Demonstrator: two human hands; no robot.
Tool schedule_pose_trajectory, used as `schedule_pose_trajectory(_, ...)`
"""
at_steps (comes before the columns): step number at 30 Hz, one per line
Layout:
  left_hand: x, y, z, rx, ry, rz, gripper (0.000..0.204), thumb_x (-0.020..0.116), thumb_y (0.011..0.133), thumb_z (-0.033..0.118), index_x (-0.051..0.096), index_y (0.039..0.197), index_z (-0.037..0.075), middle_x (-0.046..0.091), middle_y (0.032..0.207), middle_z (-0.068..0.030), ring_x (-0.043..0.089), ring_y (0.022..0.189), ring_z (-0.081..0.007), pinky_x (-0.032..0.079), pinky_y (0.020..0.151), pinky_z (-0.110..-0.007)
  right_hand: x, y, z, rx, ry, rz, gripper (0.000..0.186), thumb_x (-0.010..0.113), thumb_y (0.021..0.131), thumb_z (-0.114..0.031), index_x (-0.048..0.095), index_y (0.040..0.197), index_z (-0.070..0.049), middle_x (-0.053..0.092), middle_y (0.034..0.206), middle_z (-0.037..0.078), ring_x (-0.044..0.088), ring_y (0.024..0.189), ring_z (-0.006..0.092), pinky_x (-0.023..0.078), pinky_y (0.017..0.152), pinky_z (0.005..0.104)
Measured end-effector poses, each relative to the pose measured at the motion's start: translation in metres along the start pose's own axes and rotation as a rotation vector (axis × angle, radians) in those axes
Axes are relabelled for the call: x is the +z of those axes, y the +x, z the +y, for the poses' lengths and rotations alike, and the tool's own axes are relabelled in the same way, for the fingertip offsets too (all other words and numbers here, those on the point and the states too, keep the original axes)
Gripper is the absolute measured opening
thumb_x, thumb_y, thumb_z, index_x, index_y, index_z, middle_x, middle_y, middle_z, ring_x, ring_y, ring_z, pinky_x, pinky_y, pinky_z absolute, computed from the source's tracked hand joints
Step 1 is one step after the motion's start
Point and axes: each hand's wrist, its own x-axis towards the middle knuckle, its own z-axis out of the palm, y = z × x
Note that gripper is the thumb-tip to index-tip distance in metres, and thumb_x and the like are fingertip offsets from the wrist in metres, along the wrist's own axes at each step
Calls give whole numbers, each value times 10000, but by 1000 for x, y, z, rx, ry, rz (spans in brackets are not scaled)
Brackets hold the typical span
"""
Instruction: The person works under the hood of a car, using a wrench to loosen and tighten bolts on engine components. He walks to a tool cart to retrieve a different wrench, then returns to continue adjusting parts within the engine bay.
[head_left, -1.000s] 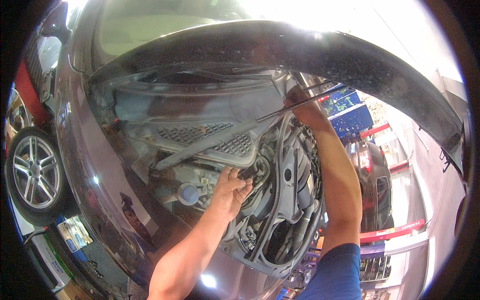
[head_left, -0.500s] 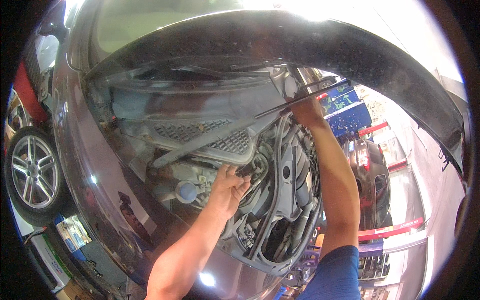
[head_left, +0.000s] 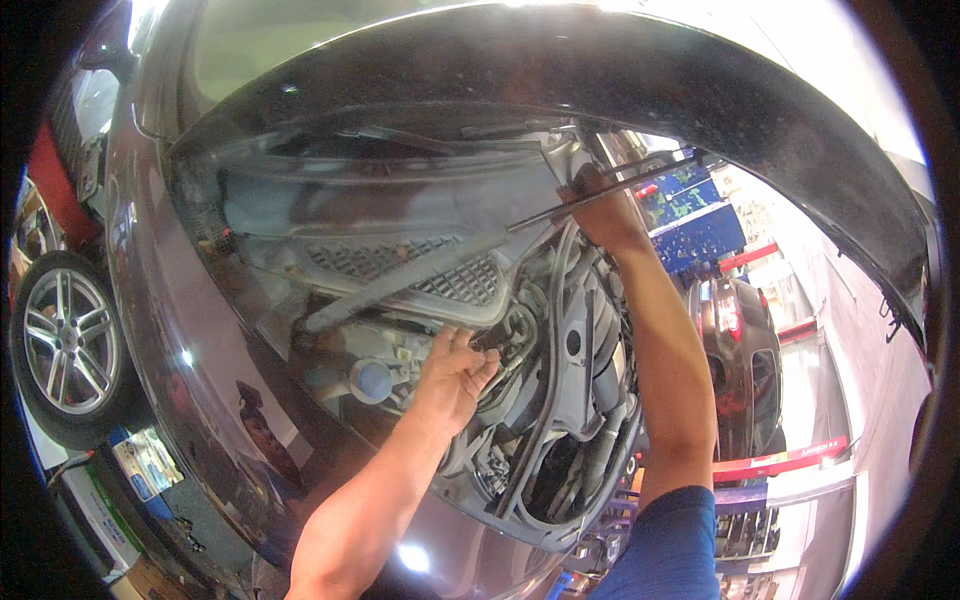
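Observation:
I lean over the open engine bay (head_left: 560,400) of a dark car. My left hand (head_left: 455,375) reaches down into the bay, its fingers curled around a small dark part among the hoses beside a blue round cap (head_left: 372,380). My right hand (head_left: 600,210) is stretched out far ahead and grips the thin hood prop rod (head_left: 640,180), near the far side of the bay. The raised hood (head_left: 640,80) arches over everything. A long gas strut (head_left: 400,285) lies slantwise across the grey mesh cowl panel (head_left: 400,262).
The car's fender (head_left: 190,360) curves along the left, with an alloy wheel (head_left: 65,345) of a neighbouring vehicle beyond it. Another dark car (head_left: 730,350) and blue shelving (head_left: 690,215) stand at the right, with red rails on the workshop floor.
My left hand has shifted slightly inside the bay and stays on the same part. My right hand has kept its hold on the prop rod; the view has tilted a little.

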Motion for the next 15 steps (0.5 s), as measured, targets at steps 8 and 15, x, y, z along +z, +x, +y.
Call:
schedule_pose_trajectory(8,-1,0,1,-5,19,-16,723,626,885,-79,377,1553,38,483,1543,-93,690,998,-217,637,860,-301,7,12,-4,-91,8,40,397,705,981,-383,662,1087,-3,728,1089,287,689,1114,502,537,945,554)
schedule_pose_trajectory(15,-5,0,2,-18,1,-6,754,692,859,-65,388,1539,50,511,1489,-78,714,998,-223,636,876,-305,6,12,13,-174,146,-6,328,724,978,-318,654,1072,-12,727,1045,250,704,1057,465,542,910,525)
